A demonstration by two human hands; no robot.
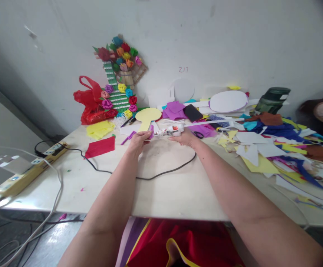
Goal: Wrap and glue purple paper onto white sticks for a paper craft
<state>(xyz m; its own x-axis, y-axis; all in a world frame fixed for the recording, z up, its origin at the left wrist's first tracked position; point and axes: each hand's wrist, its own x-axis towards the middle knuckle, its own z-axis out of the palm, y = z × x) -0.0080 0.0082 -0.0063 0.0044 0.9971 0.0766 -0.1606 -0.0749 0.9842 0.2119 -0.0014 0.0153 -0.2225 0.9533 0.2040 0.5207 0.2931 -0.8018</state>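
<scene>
Above the middle of the table, my right hand [185,137] is closed around a white hot glue gun [175,128]. A long white glue stick [214,122] sticks out of its back toward the right. The gun's nozzle points left, at a small purple paper strip [151,132] pinched in my left hand [140,141]. Whether the nozzle touches the strip, I cannot tell. Behind my left hand lies a pale yellow paddle-shaped paper piece [148,115]. More rolled purple paper [128,137] rests just left of that hand.
The gun's black cord [161,174] loops across the table to a yellow power strip [25,178] at the left. Paper scraps [258,148] are heaped on the right. At the back are a phone [193,113], scissors [198,134], a green bottle [272,101] and paper flowers [122,55].
</scene>
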